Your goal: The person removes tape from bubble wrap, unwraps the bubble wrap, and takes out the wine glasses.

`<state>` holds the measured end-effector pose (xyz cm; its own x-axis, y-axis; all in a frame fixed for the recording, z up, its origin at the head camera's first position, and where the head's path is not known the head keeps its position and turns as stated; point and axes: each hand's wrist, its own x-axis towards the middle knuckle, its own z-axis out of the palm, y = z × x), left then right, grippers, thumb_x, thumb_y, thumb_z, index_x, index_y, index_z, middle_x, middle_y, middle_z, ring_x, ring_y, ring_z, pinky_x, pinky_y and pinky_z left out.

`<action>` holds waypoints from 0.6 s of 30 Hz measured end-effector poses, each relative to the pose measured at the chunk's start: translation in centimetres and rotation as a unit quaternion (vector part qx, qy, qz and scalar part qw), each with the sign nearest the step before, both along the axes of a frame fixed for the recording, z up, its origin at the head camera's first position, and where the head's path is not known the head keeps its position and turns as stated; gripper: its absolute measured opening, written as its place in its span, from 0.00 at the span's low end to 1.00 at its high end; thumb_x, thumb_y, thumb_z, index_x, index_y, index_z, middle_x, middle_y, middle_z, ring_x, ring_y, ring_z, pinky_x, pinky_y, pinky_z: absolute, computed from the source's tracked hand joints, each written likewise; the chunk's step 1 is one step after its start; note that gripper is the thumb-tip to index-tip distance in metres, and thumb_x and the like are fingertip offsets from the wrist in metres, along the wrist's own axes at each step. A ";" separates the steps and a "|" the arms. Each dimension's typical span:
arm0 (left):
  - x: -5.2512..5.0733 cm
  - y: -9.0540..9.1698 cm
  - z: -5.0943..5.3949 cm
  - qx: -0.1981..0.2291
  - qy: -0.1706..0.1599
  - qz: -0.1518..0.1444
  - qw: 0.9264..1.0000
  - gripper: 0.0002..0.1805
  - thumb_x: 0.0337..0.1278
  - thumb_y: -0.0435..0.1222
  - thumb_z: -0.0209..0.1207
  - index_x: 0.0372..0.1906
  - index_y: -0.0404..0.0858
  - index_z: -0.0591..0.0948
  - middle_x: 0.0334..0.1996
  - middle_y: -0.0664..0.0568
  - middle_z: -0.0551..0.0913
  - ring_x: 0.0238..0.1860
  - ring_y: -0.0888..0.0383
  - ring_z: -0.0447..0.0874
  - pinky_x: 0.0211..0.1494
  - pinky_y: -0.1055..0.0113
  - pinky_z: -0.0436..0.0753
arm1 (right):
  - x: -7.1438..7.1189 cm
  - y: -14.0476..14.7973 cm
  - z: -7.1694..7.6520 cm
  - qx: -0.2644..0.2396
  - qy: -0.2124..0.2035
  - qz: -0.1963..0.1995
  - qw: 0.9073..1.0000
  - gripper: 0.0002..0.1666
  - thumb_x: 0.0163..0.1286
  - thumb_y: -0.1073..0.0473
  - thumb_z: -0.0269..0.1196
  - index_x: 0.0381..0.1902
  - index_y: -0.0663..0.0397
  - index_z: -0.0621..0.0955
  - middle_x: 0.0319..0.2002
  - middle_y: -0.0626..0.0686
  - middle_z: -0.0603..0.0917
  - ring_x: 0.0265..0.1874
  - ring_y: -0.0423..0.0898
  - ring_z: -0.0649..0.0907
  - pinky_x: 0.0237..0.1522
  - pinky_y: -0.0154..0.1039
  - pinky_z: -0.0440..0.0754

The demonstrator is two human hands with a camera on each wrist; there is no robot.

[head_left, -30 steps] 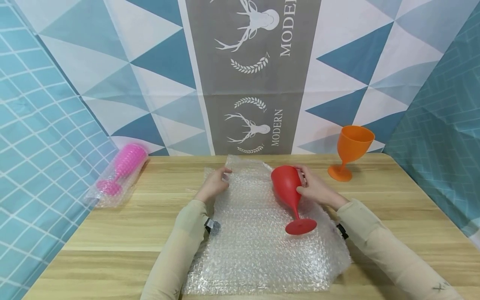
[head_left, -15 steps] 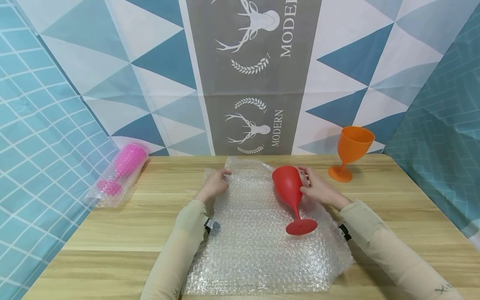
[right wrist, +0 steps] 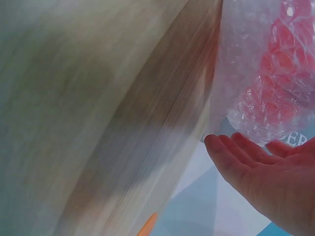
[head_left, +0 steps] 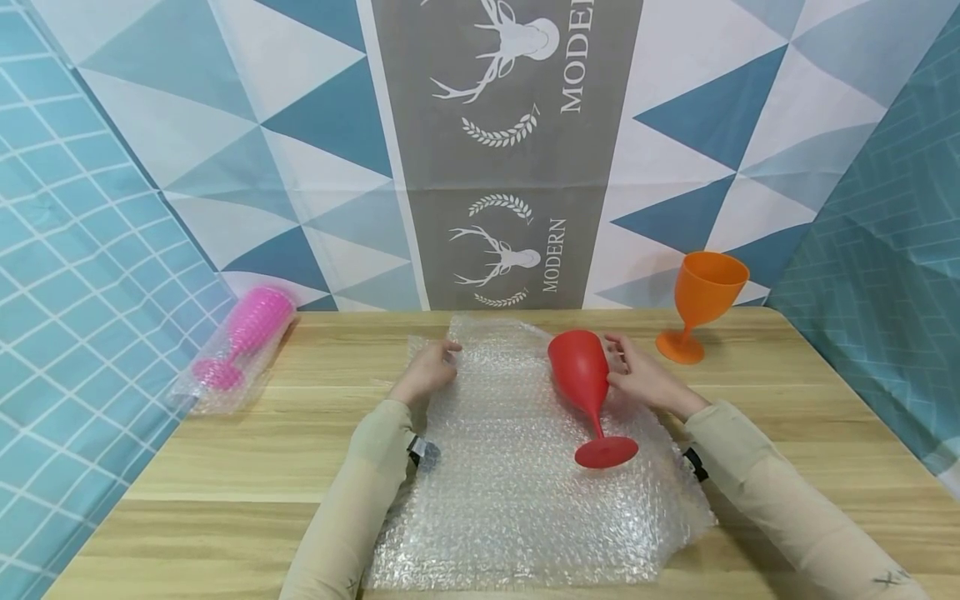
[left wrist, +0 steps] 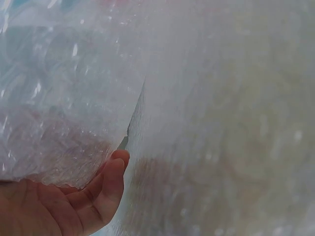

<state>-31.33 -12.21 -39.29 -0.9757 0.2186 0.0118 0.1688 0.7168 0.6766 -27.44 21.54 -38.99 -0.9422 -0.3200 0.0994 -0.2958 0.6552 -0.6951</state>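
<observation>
A red plastic goblet [head_left: 581, 367] lies on a sheet of bubble wrap [head_left: 510, 475], its bowl toward the wall and its foot toward the person. Beside the bowl is the right hand [head_left: 645, 377], fingers extended; its thumb is at or very near the bowl. In the right wrist view that hand [right wrist: 268, 167] has fairly straight fingers near the wrap's edge, and red shows through the bubbles. The left hand [head_left: 429, 371] holds the wrap's far left edge. Its fingers are curled against the plastic [left wrist: 64, 147] in the left wrist view.
An orange goblet [head_left: 708, 292] stands upright at the back right of the wooden table [head_left: 247, 492]. At the back left lies a pink goblet [head_left: 258, 321] wrapped in bubble wrap. A patterned cloth wall [head_left: 510, 158] closes off the back.
The red goblet has shifted slightly to the right, and the right hand has moved right with it. The wrap's right edge has also moved outward a little. The left hand stays nearly still.
</observation>
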 end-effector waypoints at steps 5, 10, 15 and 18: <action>0.0 -0.1 0.0 -0.005 0.004 -0.006 1.000 0.29 0.39 0.23 0.48 0.55 0.29 0.72 0.46 0.37 0.78 0.45 0.46 0.75 0.44 0.58 0.77 | 0.1 0.1 0.0 0.006 0.003 0.000 1.000 0.37 0.59 0.67 0.54 0.64 0.71 0.53 0.60 0.74 0.62 0.57 0.70 0.66 0.55 0.62 0.67; 0.0 -0.2 0.0 -0.009 0.003 -0.008 1.000 0.29 0.39 0.23 0.48 0.56 0.29 0.72 0.47 0.36 0.77 0.46 0.46 0.75 0.46 0.57 0.77 | 0.2 0.3 0.1 -0.014 0.003 0.013 1.000 0.33 0.59 0.73 0.52 0.62 0.69 0.55 0.59 0.74 0.61 0.57 0.70 0.65 0.55 0.63 0.66; -0.2 -0.2 -0.2 -0.006 -0.001 -0.008 1.000 0.29 0.40 0.23 0.48 0.56 0.30 0.72 0.48 0.36 0.77 0.47 0.47 0.74 0.48 0.56 0.76 | 0.0 0.7 0.1 -0.023 -0.001 0.017 1.000 0.26 0.58 0.77 0.49 0.55 0.66 0.59 0.57 0.71 0.63 0.57 0.71 0.65 0.55 0.63 0.65; -0.4 -0.2 -0.3 -0.006 -0.001 -0.010 1.000 0.29 0.40 0.23 0.48 0.56 0.30 0.71 0.48 0.36 0.77 0.48 0.46 0.74 0.49 0.55 0.76 | -0.2 0.9 0.0 -0.019 -0.005 0.019 1.000 0.24 0.59 0.77 0.49 0.54 0.64 0.61 0.58 0.69 0.64 0.58 0.71 0.65 0.54 0.64 0.67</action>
